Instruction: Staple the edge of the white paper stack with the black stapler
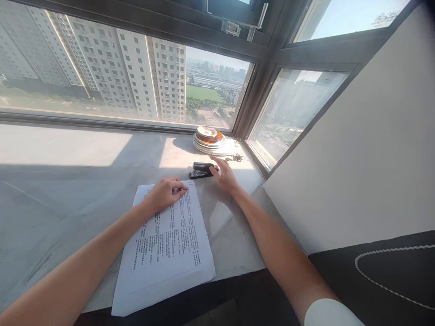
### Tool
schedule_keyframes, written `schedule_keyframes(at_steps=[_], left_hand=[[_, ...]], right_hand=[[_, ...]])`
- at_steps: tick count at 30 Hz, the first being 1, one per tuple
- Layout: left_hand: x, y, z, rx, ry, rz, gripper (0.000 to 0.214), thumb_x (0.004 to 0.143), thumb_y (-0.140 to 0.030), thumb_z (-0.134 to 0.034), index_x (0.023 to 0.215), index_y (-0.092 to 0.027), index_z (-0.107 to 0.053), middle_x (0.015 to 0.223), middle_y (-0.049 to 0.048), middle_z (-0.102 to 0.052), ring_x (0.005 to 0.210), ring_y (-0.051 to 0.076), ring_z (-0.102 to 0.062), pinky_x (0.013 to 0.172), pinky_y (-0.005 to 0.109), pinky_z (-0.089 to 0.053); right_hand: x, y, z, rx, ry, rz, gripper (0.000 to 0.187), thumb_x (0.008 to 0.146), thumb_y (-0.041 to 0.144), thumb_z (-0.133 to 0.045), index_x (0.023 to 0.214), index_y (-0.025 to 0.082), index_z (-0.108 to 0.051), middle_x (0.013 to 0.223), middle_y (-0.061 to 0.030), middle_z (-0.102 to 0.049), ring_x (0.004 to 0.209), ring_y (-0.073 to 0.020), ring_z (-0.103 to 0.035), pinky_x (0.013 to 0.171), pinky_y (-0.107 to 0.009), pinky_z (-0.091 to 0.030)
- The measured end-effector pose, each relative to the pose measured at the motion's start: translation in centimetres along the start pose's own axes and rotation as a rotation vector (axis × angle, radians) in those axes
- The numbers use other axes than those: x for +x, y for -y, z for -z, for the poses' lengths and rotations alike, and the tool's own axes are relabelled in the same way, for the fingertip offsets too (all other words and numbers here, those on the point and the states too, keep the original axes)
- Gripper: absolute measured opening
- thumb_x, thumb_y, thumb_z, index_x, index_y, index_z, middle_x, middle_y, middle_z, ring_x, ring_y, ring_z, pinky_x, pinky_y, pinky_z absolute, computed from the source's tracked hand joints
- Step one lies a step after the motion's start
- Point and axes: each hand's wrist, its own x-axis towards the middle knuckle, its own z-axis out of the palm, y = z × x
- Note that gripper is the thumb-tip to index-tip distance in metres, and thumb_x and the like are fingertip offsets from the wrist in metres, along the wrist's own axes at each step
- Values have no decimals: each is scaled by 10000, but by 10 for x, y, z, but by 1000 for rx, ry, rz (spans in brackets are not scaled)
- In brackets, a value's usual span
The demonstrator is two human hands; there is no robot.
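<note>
A stack of printed paper sheets (170,253) lies on the grey stone windowsill, its near end reaching past the front edge. My left hand (166,194) rests on the top part of the sheets, with fingers slightly bent and thumb a little apart from the index finger. Just beyond the paper's far right corner is a black stapler (200,170), lying on its base. My right hand (224,175) is at the stapler's right end, thumb and fingers spread; the thumb overlaps that end, and whether it touches is hard to tell.
A stack of plates and small dishes (209,141) stands in the window corner, with a small bunch of keys (237,157) near it. Dark window frames (251,104) bound the sill behind. A white wall (356,158) slants along the right side.
</note>
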Motion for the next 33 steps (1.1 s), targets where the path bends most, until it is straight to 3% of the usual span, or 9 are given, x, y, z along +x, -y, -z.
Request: schedule_keyframes(at_steps=[3, 6, 10, 14, 18, 22, 24, 29, 33], left_hand=[[1, 1, 1, 19, -27, -28, 270, 1000, -364, -642, 1105, -285, -877, 982, 76, -733, 855, 234, -672, 792, 420, -551], [1, 2, 2, 82, -67, -65, 254, 986, -371, -677, 1123, -308, -881, 1032, 82, -726, 953, 264, -690, 907, 475, -555], [0, 1, 1, 134, -39, -84, 301, 981, -414, -697, 1203, -289, -856, 1144, 95, -731, 1067, 300, -696, 1002, 523, -543], [1, -5, -2, 72, -16, -74, 308, 971, -400, -700, 1225, -275, -825, 1236, 83, -755, 1144, 303, -709, 1019, 474, -549], [2, -4, 11, -71, -367, 103, 203, 1024, -309, -565, 1002, -231, -751, 943, 33, -776, 853, 211, -756, 824, 336, -568], [-1, 20, 47, 19, -913, 356, 233, 1052, -209, -394, 949, -211, -603, 782, 19, -681, 653, 186, -620, 734, 331, -488], [-4, 35, 63, 67, -1079, 534, 215, 986, -122, -396, 898, -216, -568, 728, 8, -635, 707, 202, -602, 778, 333, -467], [-5, 54, 71, 67, -1088, 640, 222, 925, -74, -411, 890, -222, -573, 676, -8, -567, 710, 223, -563, 834, 344, -454], [-2, 55, 64, 57, -1029, 612, 211, 941, -112, -438, 882, -232, -602, 693, 2, -584, 724, 239, -565, 876, 354, -452]], right_hand=[[-2, 8, -3, -44, 146, 98, 636, 1073, 490, -558, 1643, 227, -455, 1589, -123, -571, 1474, -300, -485, 1245, -496, -403], [-3, 9, -4, -135, 147, 104, 624, 1064, 455, -592, 1634, 238, -460, 1458, -126, -618, 1338, -296, -551, 1187, -490, -445], [-1, 6, -5, -166, 117, 26, 363, 1036, 353, -608, 1361, 196, -647, 1202, -107, -638, 1132, -279, -597, 1028, -432, -511], [1, 10, -2, -114, -15, -117, 146, 989, 311, -624, 1086, 202, -622, 1124, -83, -609, 995, -249, -597, 890, -383, -510], [-6, 41, 4, -39, -128, -175, 105, 968, 285, -637, 982, 223, -554, 1069, -57, -590, 919, -216, -580, 808, -347, -479], [-24, 98, -10, 12, 89, -109, 166, 956, 304, -707, 973, 240, -555, 1029, -23, -616, 882, -198, -595, 750, -328, -463], [-35, 125, -26, 0, 186, -106, 178, 954, 293, -720, 979, 250, -550, 1056, -26, -631, 859, -202, -599, 700, -335, -449], [-61, 156, -52, -73, 273, -108, 230, 988, 327, -715, 943, 277, -496, 1065, -52, -626, 814, -236, -604, 639, -396, -439], [-82, 144, -30, -87, 237, -119, 228, 970, 303, -718, 950, 278, -492, 1049, -48, -629, 816, -234, -625, 634, -408, -466]])
